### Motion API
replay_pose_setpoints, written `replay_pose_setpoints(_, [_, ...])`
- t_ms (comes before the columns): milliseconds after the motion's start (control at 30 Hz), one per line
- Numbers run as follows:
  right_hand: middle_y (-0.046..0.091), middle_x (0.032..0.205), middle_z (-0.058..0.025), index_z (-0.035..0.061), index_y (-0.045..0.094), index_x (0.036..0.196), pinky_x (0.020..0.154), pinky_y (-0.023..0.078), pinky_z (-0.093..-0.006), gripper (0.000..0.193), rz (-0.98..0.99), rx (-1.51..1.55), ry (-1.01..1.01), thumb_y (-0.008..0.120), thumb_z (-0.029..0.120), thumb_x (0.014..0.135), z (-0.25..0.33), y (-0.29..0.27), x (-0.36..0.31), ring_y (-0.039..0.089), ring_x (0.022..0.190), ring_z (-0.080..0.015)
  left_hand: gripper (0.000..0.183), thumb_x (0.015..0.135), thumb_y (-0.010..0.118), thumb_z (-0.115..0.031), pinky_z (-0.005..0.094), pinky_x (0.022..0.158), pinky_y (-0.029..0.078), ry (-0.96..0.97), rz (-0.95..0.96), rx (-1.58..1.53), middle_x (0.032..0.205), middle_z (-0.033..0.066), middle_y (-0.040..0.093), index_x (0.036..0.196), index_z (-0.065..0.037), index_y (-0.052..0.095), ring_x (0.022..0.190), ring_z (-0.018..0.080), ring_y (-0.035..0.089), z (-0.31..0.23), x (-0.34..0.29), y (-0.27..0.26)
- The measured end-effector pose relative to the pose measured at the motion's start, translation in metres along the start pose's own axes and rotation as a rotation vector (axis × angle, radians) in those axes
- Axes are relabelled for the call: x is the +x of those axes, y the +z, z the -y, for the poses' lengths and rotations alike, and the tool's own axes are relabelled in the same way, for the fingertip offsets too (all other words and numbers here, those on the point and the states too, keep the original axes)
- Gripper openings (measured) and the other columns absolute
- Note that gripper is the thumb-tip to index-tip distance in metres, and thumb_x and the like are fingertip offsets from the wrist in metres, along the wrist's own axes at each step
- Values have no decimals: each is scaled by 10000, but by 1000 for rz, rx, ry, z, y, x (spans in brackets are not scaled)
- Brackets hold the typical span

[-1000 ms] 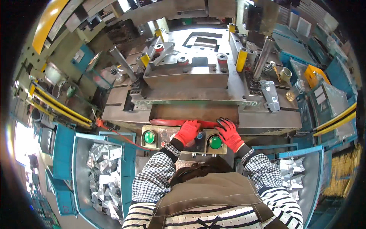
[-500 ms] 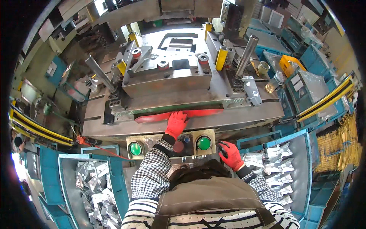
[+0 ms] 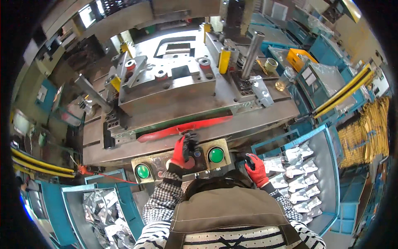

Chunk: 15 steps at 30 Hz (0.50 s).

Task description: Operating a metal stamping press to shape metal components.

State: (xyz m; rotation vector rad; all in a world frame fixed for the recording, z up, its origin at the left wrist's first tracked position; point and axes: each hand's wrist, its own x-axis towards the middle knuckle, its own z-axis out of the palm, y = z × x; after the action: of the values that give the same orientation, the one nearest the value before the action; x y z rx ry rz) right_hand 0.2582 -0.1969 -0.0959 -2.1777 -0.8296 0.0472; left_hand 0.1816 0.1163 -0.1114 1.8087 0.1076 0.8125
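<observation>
My left hand (image 3: 180,150), in a red glove with a black palm, is above the control box (image 3: 203,166), just short of a long red bar (image 3: 199,124) at the front of the die. Its palm side is turned right, its fingers are apart and nothing shows in them. My right hand (image 3: 258,171), gloved alike, hovers beside the right green button (image 3: 216,155), near the edge of a bin of silvery parts. Its fingers are loosely bent and apart, with no part in them. A second green button (image 3: 142,171) sits at the box's left end.
The steel die (image 3: 166,95) stands ahead between upright guide posts (image 3: 253,56). A bracket-like metal part (image 3: 262,92) lies at its right. Blue bins of metal parts flank me: a jumbled left bin (image 3: 70,207) and a right bin (image 3: 329,174) with parts in rows. Yellow-black bars (image 3: 344,91) border the sides.
My left hand has come off the red bar and drawn back toward me, turning its palm sideways. My right hand stays near the right bin. The whole view has tilted and shifted.
</observation>
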Motion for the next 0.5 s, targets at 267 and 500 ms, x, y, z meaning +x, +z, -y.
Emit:
replay_pose_setpoints(267, [546, 1039, -141, 34, 533, 1050, 861, 391, -337, 362, -72, 46, 45, 596, 96, 699, 0, 4, 17, 510, 985, -286, 193, 851, 490, -232, 271, 475, 430, -709, -297, -946, 681, 71, 569, 854, -47, 542, 542, 151, 539, 69, 14, 26])
replay_pose_setpoints(500, [542, 1033, -130, 38, 531, 1051, 850, 394, -324, 354, -53, 46, 75, 596, 115, 712, -4, 4, 10, 512, 972, -280, 169, 841, 478, -153, 322, 657, 474, -610, -131, -993, 813, 91, 571, 900, -5, 536, 724, 197, 559, 73, 26, 9])
